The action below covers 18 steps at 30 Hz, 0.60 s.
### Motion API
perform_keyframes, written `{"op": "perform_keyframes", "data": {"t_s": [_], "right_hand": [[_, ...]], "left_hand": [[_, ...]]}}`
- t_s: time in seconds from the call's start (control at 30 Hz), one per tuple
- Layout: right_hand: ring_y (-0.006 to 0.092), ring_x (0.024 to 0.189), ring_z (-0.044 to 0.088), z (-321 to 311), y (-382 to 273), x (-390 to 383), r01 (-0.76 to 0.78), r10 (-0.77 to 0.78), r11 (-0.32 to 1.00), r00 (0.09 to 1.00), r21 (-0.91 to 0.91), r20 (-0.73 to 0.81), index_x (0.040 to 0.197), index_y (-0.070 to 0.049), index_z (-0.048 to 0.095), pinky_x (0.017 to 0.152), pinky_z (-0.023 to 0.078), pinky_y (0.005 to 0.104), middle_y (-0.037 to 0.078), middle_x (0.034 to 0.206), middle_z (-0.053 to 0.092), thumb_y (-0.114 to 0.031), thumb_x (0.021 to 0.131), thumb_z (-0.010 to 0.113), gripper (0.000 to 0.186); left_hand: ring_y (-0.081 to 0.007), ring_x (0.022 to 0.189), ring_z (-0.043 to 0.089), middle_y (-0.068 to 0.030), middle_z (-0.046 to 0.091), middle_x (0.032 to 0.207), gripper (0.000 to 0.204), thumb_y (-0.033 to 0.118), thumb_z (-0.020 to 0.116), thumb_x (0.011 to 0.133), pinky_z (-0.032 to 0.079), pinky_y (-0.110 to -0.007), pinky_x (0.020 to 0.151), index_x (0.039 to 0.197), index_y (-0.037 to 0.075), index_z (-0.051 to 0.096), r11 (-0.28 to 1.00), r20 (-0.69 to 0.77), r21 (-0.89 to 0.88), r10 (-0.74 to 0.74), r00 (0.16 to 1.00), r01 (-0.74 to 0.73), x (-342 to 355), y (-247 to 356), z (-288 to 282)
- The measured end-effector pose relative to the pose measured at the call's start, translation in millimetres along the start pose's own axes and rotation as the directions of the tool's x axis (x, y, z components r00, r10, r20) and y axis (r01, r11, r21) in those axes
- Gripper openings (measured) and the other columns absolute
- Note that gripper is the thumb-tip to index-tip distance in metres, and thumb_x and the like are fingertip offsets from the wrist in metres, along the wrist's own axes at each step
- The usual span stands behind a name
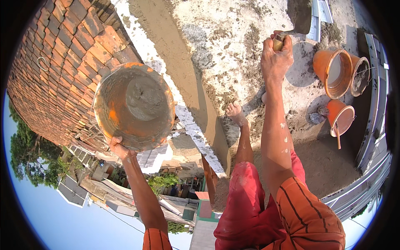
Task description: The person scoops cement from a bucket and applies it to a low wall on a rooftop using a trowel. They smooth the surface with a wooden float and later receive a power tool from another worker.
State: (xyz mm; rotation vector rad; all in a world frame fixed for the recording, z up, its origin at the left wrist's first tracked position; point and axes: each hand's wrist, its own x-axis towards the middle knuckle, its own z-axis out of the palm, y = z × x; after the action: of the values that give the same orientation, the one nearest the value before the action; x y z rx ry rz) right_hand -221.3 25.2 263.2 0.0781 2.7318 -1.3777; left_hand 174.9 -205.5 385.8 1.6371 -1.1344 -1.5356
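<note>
My left hand (121,148) grips the near rim of an orange bucket (109,110), its fingers partly hidden by the rim. The bucket is tilted toward me, and a lump of wet grey mortar (146,100) lies inside it. At the upper right, my right hand (276,62) is closed around the wooden handle of a trowel (300,17). The trowel's blade is coated in grey mortar and points away from me, above the stained white floor (225,46). Bucket and trowel are well apart, on opposite sides of a low wall.
The low wall (183,54), with smoothed mortar on it and a rough white outer edge, runs diagonally. Beyond it are a tiled roof (62,62) and a drop to buildings below. Several orange buckets (323,62) stand at the right, near metal sheets (371,187). My bare foot (236,113) is beside the wall.
</note>
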Motion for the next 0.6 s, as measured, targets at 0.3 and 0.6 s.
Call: {"op": "perform_keyframes", "data": {"t_s": [0.3, 0.6], "right_hand": [[0.0326, 0.069, 0.064, -41, 38, -165, 0.081, 0.009, 0.996, 0.322, -0.038, 0.947, 0.097, -0.003, 0.056, 0.064, 0.051, 0.0412, 0.016, 0.085, 0.063, -0.020, 0.086, 0.058, 0.021], [0.0357, 0.073, 0.068, -12, -134, -85, 0.799, -0.050, 0.587, 0.192, -0.127, 0.980, 0.095, 0.000, 0.060, 0.063, 0.055, 0.0447, 0.020, 0.082, 0.066, -0.022, 0.089, 0.054, 0.024]], "left_hand": [[-0.0321, 0.105, 0.057, -0.0163, 0.056, 0.116, 0.069, 0.002, 0.045, 0.061, 0.053, -0.043, 0.088, 0.130, -0.003, 0.041, 0.998, -0.051, -0.054, 0.029, 0.998, -0.032, -17, -3, 15], [-0.0101, 0.053, 0.047, -0.0011, 0.048, 0.065, 0.075, -0.012, 0.045, 0.062, 0.046, -0.023, 0.052, 0.136, -0.002, 0.038, 0.979, 0.020, 0.001, 0.204, 0.979, -0.204, -37, -5, 82]]}}
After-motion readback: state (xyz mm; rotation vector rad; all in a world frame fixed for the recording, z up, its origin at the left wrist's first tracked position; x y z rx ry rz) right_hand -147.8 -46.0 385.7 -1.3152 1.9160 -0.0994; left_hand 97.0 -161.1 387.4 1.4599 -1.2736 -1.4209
